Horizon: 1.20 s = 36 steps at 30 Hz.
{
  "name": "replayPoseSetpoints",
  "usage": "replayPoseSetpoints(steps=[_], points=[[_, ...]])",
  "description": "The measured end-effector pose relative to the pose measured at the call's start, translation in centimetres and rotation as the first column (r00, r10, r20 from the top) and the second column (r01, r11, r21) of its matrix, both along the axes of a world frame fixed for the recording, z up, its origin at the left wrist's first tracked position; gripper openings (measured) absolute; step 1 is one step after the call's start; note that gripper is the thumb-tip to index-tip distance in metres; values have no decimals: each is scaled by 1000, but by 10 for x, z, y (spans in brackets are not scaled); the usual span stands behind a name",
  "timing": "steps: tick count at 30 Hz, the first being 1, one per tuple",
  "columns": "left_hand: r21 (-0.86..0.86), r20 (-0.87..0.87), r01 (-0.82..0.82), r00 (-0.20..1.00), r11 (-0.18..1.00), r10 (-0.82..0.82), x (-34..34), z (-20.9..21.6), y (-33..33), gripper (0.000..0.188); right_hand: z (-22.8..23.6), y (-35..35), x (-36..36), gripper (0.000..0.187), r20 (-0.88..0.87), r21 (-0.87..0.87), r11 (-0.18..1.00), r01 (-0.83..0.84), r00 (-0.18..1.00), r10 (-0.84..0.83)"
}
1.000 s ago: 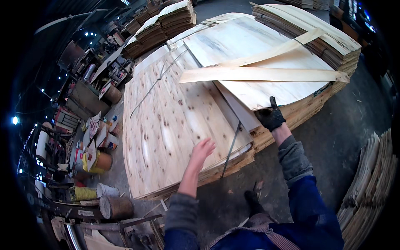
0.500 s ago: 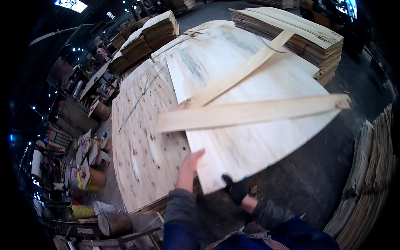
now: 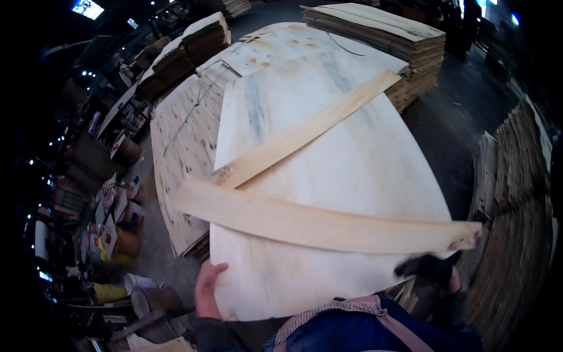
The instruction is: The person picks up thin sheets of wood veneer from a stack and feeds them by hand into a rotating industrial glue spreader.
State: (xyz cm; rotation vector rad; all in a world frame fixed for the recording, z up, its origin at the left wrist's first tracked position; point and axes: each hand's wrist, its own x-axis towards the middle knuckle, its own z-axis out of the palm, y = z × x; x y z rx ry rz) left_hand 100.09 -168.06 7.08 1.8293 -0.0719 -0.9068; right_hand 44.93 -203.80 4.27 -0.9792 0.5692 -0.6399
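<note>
A large pale veneer sheet (image 3: 316, 176) with grey streaks spans the middle, its near edge close to my body. My bare left hand (image 3: 209, 290) grips its near left edge, thumb on top and the other fingers hidden. At the near right edge is my right hand (image 3: 431, 268) in a black glove; its fingers are smeared by motion, so its hold is unclear. Two narrow veneer strips lie on the sheet: a slanting strip (image 3: 311, 132) farther off, and a wider, slightly bowed strip (image 3: 328, 226) nearer me, overhanging the sheet's left side.
A stack of knotty sheets (image 3: 182, 123) stands under and left of the sheet. Beyond are a tall veneer stack (image 3: 375, 29) and another stack (image 3: 202, 38). Upright veneer bundles (image 3: 510, 193) stand at right. Buckets (image 3: 153, 299) and clutter line the left.
The veneer sheet has come nearer and turned, carrying both strips along. My left hand has moved left and down with its edge; my gloved right hand has shifted right. The view has shifted too.
</note>
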Motion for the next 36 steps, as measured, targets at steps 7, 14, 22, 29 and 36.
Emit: replayPoseSetpoints(steps=[7,14,22,29,36], points=[[58,77,-94,993,994,90,-84,36,46,43,-101,-207,26,74,-728,-507,849,145,456,-513],[24,123,-222,968,975,218,-166,89,14,44,-177,-255,-15,61,-969,-64,958,-278,245,6],[-101,218,-314,919,944,329,-270,148,-4,44,14,-191,22,18,-246,-107,992,66,965,-91],[-118,335,-429,832,896,443,-364,165,64,39,18,-135,109,21,-471,-496,828,-260,882,-5],[-189,511,-603,614,775,602,-495,154,209,42,43,-12,166,56,-658,-590,462,-662,726,199]])
